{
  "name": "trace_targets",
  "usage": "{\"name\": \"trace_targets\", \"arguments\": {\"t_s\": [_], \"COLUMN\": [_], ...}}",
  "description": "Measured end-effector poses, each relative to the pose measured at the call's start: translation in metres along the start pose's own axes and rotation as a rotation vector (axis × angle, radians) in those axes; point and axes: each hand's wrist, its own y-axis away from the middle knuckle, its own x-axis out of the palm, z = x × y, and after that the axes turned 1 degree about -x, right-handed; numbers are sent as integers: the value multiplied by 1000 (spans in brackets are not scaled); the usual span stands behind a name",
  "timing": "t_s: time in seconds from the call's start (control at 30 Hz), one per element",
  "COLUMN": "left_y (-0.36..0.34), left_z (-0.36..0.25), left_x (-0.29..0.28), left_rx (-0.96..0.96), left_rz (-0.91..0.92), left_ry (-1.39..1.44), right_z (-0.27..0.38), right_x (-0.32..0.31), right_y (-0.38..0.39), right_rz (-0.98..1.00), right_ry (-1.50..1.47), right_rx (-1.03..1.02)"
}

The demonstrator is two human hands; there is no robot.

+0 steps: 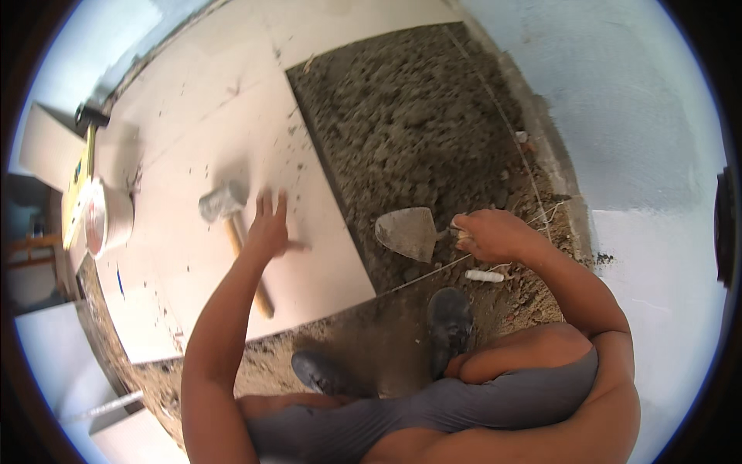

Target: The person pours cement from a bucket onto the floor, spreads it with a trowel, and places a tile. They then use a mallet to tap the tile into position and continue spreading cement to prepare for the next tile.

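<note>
My right hand [491, 234] is closed round the handle of a trowel [407, 233]. The blade hangs over or rests on the near edge of a bed of wet grey mortar [402, 116]; I cannot tell which. My left hand [268, 226], fingers spread, is over the pale floor tiles [201, 263] with nothing in it. Close beside it a mallet with a whitish head [223, 201] and a wooden handle lies on the tiles. The handle runs partly behind my left wrist and forearm. Whether the left fingertips touch the tile is unclear.
A string line [495, 93] runs along the mortar's right side and across its near edge. A white spool [485, 275] lies near my right forearm. On the left stand a white bucket [112, 216] and a black-headed mallet [93, 116]. A pale blue wall [641, 139] borders the right.
</note>
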Motion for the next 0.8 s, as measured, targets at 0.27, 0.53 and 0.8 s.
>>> {"name": "trace_targets", "arguments": {"t_s": [0.27, 0.53, 0.8], "left_y": [4, 0, 0], "left_z": [-17, -24, -14], "left_x": [-15, -19, -12], "left_rx": [-70, -71, -123], "left_rz": [81, 103, 73], "left_ry": [2, 16, 1], "right_z": [-65, -138, -106], "right_x": [-28, -16, -54], "right_y": [17, 7, 7], "right_rz": [-264, -607, -635], "right_ry": [-212, -280, 174], "right_rx": [167, 408, 423]}}
